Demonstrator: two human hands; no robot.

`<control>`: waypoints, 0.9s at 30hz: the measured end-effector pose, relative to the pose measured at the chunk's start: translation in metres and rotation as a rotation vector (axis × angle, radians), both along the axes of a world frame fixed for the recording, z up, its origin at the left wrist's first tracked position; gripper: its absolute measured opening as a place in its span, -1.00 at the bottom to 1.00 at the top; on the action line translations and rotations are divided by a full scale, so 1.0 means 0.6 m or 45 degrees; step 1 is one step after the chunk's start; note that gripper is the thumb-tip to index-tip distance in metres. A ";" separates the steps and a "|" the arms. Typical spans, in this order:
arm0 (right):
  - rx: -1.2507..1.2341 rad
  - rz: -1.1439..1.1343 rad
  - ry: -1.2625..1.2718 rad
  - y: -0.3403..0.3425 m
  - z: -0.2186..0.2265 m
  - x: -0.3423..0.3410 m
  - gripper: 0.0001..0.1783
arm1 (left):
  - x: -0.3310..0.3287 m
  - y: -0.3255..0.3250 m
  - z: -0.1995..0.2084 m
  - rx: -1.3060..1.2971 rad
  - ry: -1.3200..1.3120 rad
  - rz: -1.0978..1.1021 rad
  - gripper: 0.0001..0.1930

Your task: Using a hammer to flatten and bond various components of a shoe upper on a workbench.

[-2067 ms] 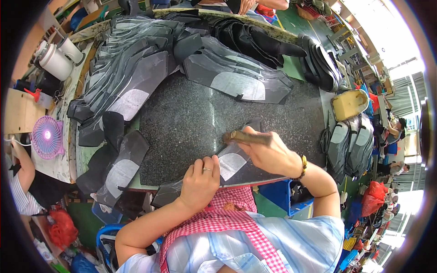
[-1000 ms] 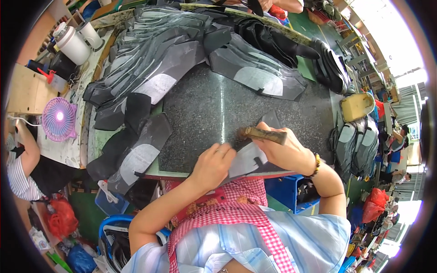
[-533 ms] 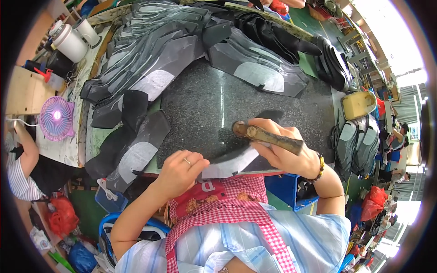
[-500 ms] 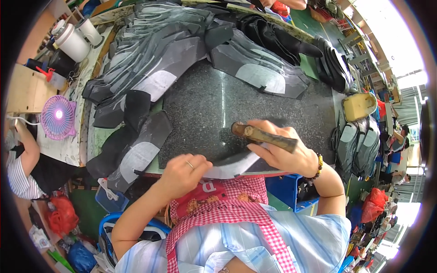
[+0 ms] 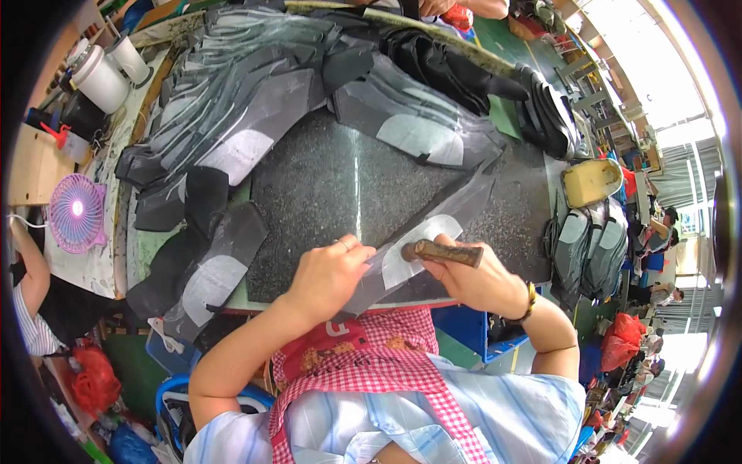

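My right hand is closed round a worn, brown hammer at the right of the dark stone slab. One end of the hammer is over a pale half-round patch on a long grey fabric piece; whether it touches cannot be made out. That piece lies slantwise across the slab. At its near left end, the fingers of my left hand are closed on the edge, the thumb towards the patch.
Overlapping grey pieces cover the slab's far side, with black pieces beyond. Another piece lies at the left. A purple fan and a white flask stand on the left bench. A yellowish block sits at the right.
The grey piece, earlier curled along the slab's near edge, now lies flatter and slantwise on it. The hammer has come over its pale patch. The whole view has shifted slightly.
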State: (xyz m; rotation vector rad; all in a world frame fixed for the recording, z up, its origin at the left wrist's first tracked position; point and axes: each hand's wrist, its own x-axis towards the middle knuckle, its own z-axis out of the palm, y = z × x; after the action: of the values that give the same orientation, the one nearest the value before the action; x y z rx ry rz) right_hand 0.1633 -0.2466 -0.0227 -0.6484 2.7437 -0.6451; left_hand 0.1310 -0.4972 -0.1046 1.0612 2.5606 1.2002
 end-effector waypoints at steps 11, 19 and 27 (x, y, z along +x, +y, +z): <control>0.120 0.261 0.003 -0.035 0.001 -0.046 -0.81 | 0.022 -0.028 0.000 -0.360 0.554 -0.023 -0.58; 0.070 0.395 0.098 -0.047 -0.028 -0.048 -0.59 | 0.018 -0.058 -0.012 -0.161 0.470 0.036 -0.71; 0.002 0.170 -0.156 -0.078 -0.022 -0.030 -0.50 | 0.041 -0.061 -0.029 -0.046 0.560 0.161 -0.73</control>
State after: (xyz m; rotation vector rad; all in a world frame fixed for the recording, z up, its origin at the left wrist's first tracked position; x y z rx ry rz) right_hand 0.1454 -0.2936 -0.0357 -0.7578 2.5631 -0.6305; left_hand 0.1557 -0.5340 -0.1218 1.2965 3.0030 1.0352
